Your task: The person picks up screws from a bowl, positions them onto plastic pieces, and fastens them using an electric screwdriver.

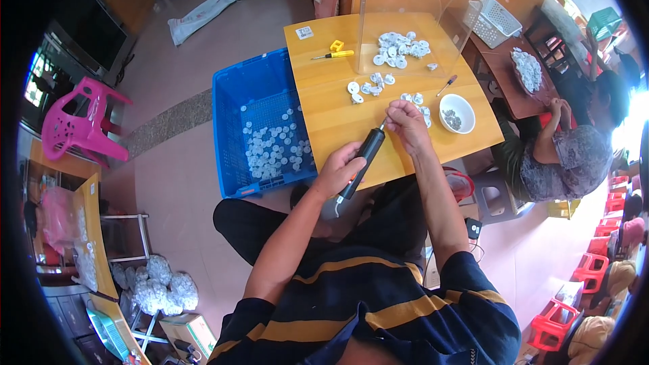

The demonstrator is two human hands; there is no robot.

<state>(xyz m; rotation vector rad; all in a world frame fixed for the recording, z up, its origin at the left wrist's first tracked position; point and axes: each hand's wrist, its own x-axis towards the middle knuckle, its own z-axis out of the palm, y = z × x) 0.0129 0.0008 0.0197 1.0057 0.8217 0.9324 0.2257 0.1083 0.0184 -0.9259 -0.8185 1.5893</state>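
Note:
My left hand (340, 170) is wrapped round a black electric screwdriver (368, 149), its bit pointing up and right and its cord hanging from the lower end. At the bit's tip, my right hand (407, 125) is closed in a pinch; whatever its fingers hold is too small to make out. Just past that hand lie a few white round plastic parts (417, 99). To its right stands a white bowl (466, 124) with small metal pieces (451, 119) that look like screws. More white parts (372, 88) lie on the wooden table (318, 94).
A clear plastic box (419, 20) holds a pile of white parts (397, 51). A yellow screwdriver (338, 55), a yellow block (337, 45) and a small screwdriver (447, 84) lie about. Left of the table, a blue crate (226, 128) contains many white parts. Another person (568, 155) sits at right.

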